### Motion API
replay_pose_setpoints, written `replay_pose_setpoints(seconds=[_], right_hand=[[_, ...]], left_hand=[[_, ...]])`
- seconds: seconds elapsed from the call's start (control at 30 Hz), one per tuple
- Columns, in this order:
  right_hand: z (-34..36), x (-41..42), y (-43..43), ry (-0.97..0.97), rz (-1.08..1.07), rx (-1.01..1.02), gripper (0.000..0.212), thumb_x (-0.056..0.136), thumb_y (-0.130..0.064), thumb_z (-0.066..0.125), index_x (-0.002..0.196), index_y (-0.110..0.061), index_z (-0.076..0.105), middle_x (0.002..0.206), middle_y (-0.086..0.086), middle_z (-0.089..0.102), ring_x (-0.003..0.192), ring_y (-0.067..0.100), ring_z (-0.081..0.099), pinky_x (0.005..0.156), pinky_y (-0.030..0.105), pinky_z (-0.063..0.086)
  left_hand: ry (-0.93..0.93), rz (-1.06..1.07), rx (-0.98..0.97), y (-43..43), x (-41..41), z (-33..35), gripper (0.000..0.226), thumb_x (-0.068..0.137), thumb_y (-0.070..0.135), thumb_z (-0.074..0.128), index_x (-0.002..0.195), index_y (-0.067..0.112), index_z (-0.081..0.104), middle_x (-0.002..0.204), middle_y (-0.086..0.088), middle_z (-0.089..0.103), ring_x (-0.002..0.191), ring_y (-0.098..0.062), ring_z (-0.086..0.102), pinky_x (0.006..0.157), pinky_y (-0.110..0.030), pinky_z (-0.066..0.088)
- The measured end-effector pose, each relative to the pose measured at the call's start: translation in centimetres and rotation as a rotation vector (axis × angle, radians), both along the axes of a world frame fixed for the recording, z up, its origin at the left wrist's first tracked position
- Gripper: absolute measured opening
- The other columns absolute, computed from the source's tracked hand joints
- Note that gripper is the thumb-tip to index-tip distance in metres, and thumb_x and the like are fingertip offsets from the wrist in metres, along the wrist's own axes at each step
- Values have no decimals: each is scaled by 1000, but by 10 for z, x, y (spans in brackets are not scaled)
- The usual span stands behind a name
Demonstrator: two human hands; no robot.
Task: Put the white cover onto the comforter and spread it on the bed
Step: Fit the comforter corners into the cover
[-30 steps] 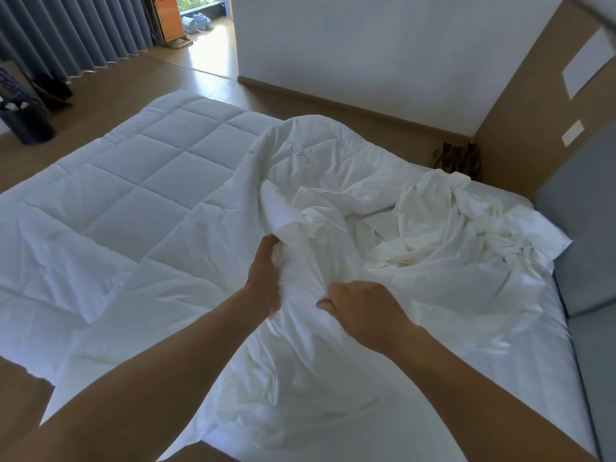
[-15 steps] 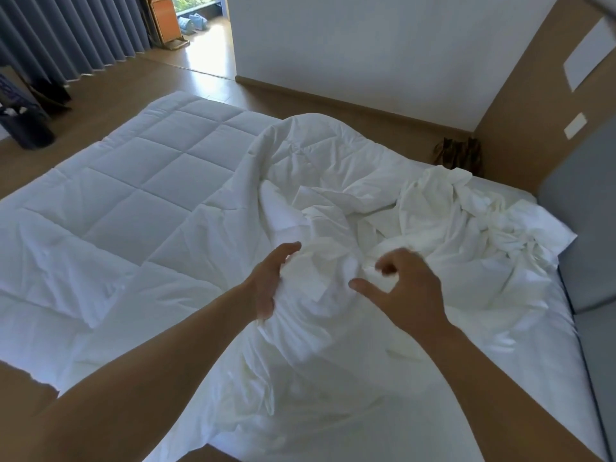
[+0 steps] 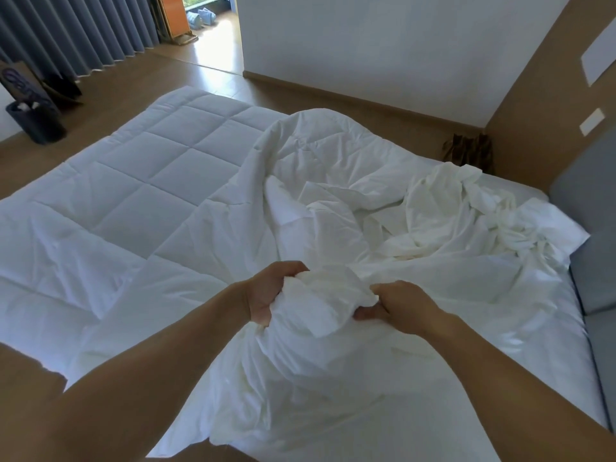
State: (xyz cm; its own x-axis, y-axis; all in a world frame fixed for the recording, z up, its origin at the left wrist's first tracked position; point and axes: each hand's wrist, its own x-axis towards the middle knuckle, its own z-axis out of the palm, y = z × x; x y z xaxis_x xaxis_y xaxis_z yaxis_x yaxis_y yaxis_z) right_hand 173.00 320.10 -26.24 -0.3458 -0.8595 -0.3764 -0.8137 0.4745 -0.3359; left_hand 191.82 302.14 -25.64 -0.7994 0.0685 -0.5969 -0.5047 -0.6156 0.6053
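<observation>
Both hands meet at about 6 o'clock from the middle of the view. The left hand (image 3: 270, 295) curls its fingers round a bunched wad of the white cover (image 3: 443, 221), and the right hand (image 3: 396, 308) pinches the same wad from the other side, thumb underneath. The rest of the cover trails away in crumpled folds toward 2 o'clock. The quilted comforter (image 3: 140, 188) lies flat toward 10 o'clock, mostly bare, with cloth draped over its near edge.

The step in hand looks like gathering the cover to find its opening or a corner, so the covering itself seems barely begun. The next move likely calls for feeding a comforter corner into the gathered cloth without twisting it. Whether the wad already holds a corner cannot be told.

The bed (image 3: 540, 355) fills most of the view, against a grey headboard (image 3: 586, 208) at 3 o'clock. A wood floor (image 3: 140, 81), grey curtains (image 3: 76, 31) and a dark bin (image 3: 36, 123) lie toward 10 and 11 o'clock, a white wall (image 3: 383, 45) at 12.
</observation>
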Motion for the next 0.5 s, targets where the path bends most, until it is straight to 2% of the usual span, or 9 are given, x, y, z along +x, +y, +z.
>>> replay_pose_setpoints(seconds=[0.03, 0.07, 0.13, 0.17, 0.2, 0.27, 0.33, 0.4, 0.5], right_hand=[[0, -1, 1, -5, 14, 56, 91, 61, -96, 35, 112, -28, 69, 110, -3, 72, 97, 19, 64, 78, 30, 43], [0, -2, 0, 11, 33, 94, 90, 64, -95, 36, 112, -27, 70, 111, -2, 72, 98, 20, 64, 77, 30, 42], [5, 0, -4, 75, 42, 98, 66, 79, -78, 52, 111, -23, 69, 111, -1, 71, 99, 22, 63, 76, 30, 39], [11, -1, -6, 70, 6, 45, 59, 79, -72, 61, 113, -23, 65, 112, -3, 68, 101, 20, 61, 77, 30, 41], [18, -2, -8, 26, -41, -24, 62, 75, -67, 71, 120, -25, 60, 116, -7, 63, 107, 17, 58, 83, 30, 43], [32, -2, -6, -65, -55, -318, 90, 66, -55, 84, 141, -28, 44, 132, -11, 48, 122, 11, 45, 99, 31, 40], [43, 8, -2, -95, 55, -570, 95, 62, -51, 87, 142, -26, 43, 134, -12, 44, 124, 9, 42, 102, 30, 38], [43, 25, -5, -116, 155, -551, 90, 61, -56, 86, 136, -24, 47, 127, -15, 46, 118, 3, 42, 98, 25, 37], [37, 39, -16, -262, 84, -378, 87, 59, -51, 90, 131, -25, 48, 119, -16, 51, 110, 4, 49, 95, 22, 39]], left_hand=[[-36, 1, -11, 1, -1, -3, 59, 35, 29, 89, 84, 1, 73, 85, -14, 68, 80, -29, 68, 77, -33, 56], [-58, 0, -36, 0, -2, -7, 62, 38, 28, 89, 91, 1, 72, 92, -15, 67, 85, -31, 66, 83, -36, 53], [-86, 46, -77, -3, -3, -11, 53, 52, 28, 84, 96, 2, 72, 98, -16, 67, 90, -32, 65, 89, -39, 50], [-99, 95, -77, -4, -4, -12, 45, 62, 29, 77, 99, 3, 73, 98, -16, 70, 90, -32, 67, 90, -40, 50], [-104, 146, -66, -6, -3, -14, 40, 70, 29, 70, 102, 4, 73, 99, -15, 71, 91, -32, 68, 91, -40, 49], [-103, 219, -60, -7, -4, -14, 35, 78, 27, 60, 99, 5, 76, 99, -15, 73, 90, -30, 70, 87, -39, 51], [-103, 249, -80, -1, -7, -11, 34, 77, 27, 58, 94, 5, 78, 99, -15, 73, 90, -29, 71, 84, -38, 53], [-103, 275, -91, 9, -9, -5, 34, 76, 26, 58, 93, 4, 77, 98, -15, 73, 91, -29, 70, 86, -38, 51], [-115, 250, -97, 19, -8, -6, 30, 83, 21, 54, 94, 0, 74, 93, -16, 71, 85, -28, 70, 81, -37, 52]])
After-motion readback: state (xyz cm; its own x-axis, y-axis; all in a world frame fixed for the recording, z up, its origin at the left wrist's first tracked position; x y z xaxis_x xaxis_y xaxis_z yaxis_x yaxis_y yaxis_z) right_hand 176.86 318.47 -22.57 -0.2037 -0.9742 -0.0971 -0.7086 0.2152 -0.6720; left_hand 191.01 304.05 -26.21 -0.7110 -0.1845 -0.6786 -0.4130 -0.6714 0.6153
